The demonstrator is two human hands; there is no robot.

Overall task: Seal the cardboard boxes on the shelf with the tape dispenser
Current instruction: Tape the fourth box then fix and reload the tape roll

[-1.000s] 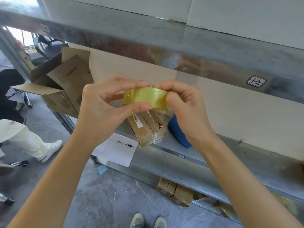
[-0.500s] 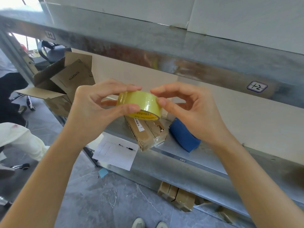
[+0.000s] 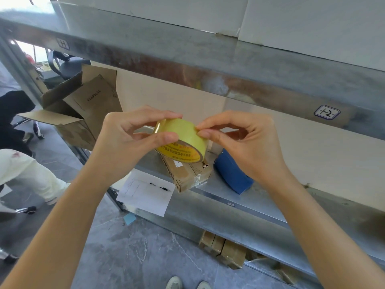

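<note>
Left hand [image 3: 127, 140] grasping yellow tape roll [image 3: 181, 140], right hand [image 3: 241, 140] pinching its outer rim, small cardboard box [image 3: 189, 174] overhanging shelf [image 3: 245, 203] front edge below

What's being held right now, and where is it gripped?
A yellow tape roll: left hand grips its sides, right hand pinches its outer surface.

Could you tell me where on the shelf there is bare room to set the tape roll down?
Bare shelf lies right of the blue object, toward the wall. It is crowded left of that: small box, paper, open box.
</note>
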